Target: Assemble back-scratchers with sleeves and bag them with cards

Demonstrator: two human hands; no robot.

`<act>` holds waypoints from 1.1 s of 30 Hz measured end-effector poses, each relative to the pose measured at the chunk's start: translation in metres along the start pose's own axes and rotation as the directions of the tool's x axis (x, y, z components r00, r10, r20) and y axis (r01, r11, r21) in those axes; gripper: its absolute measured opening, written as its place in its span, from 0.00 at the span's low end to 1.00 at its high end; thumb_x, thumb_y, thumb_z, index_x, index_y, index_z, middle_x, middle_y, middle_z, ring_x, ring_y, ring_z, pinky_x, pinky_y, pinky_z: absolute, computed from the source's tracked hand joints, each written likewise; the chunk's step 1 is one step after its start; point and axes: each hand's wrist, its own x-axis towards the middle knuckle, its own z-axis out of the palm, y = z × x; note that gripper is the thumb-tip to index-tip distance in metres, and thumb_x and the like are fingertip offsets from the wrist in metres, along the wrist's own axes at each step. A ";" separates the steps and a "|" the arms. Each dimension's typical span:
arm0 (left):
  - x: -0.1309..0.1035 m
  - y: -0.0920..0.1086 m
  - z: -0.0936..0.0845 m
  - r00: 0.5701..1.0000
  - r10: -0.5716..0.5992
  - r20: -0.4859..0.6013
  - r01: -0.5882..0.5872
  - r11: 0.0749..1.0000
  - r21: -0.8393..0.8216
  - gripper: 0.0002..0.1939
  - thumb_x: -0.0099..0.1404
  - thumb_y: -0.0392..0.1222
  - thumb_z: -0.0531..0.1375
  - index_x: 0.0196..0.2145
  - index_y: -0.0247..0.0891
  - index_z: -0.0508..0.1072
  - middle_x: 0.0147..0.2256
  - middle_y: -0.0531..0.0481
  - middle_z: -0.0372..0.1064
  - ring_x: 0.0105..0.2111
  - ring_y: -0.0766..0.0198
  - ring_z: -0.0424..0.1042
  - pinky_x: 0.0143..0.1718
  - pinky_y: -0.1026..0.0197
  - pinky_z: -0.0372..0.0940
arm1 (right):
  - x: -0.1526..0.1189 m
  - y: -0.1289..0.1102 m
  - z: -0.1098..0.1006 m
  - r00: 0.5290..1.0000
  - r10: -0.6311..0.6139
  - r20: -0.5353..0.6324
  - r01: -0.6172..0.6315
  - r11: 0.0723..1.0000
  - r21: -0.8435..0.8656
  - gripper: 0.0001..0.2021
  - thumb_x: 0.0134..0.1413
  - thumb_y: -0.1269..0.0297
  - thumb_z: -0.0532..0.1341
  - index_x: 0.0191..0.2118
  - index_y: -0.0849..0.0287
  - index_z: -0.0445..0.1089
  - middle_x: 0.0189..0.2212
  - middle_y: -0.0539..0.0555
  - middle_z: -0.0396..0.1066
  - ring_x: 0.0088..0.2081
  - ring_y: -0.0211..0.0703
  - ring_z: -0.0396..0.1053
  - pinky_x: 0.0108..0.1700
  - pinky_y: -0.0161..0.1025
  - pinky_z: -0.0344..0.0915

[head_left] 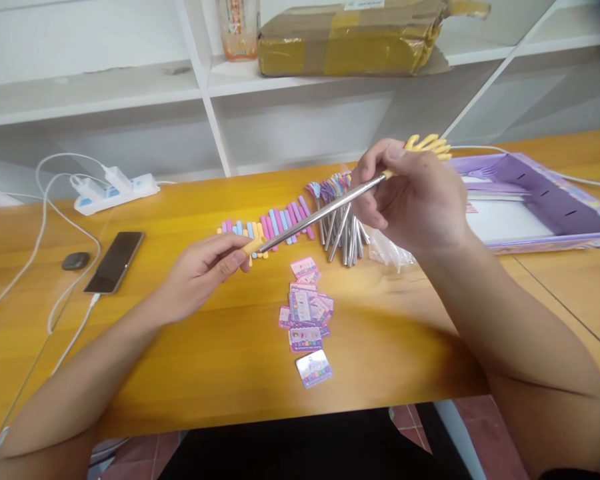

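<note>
A metal rod with a yellow hand-shaped head slants above the table between my hands. My left hand pinches the yellow grip at its lower end. Near the upper end, my right hand is closed round the rod just below the yellow head. Behind the rod lies a row of pink, blue and yellow handles. Several metal rods with coloured heads are bunched to the right of that row. Small pink and purple cards lie in a loose pile nearer to me.
A purple box stands at the right, beside a clear plastic bag. At the left are a phone, a black earbud case and a power strip with cables. A taped carton sits on the shelf.
</note>
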 end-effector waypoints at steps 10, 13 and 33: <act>0.000 -0.005 0.000 0.996 0.076 -0.049 -0.072 0.995 0.074 0.15 0.78 0.55 0.63 0.50 0.44 0.85 0.36 0.48 0.78 0.38 0.58 0.75 0.43 0.59 0.69 | 0.000 0.003 0.005 0.995 -0.084 -0.055 0.088 0.994 0.066 0.14 0.66 0.49 0.62 0.35 0.52 0.63 0.21 0.47 0.63 0.19 0.37 0.57 0.21 0.39 0.52; 0.001 -0.007 0.001 0.988 0.120 -0.092 -0.104 0.981 0.161 0.17 0.79 0.54 0.63 0.55 0.44 0.84 0.35 0.49 0.79 0.37 0.60 0.76 0.42 0.60 0.70 | 0.002 0.010 0.005 0.976 -0.218 -0.014 0.218 0.967 0.134 0.14 0.69 0.50 0.63 0.35 0.53 0.67 0.21 0.47 0.65 0.19 0.36 0.58 0.21 0.38 0.53; -0.001 -0.009 0.007 0.980 0.102 -0.173 -0.047 0.954 0.297 0.14 0.79 0.53 0.63 0.51 0.45 0.84 0.35 0.53 0.81 0.36 0.63 0.78 0.42 0.60 0.70 | 0.017 0.047 -0.006 0.948 -0.098 0.304 0.099 0.995 0.014 0.26 0.76 0.37 0.52 0.52 0.56 0.69 0.30 0.50 0.70 0.26 0.40 0.67 0.32 0.43 0.65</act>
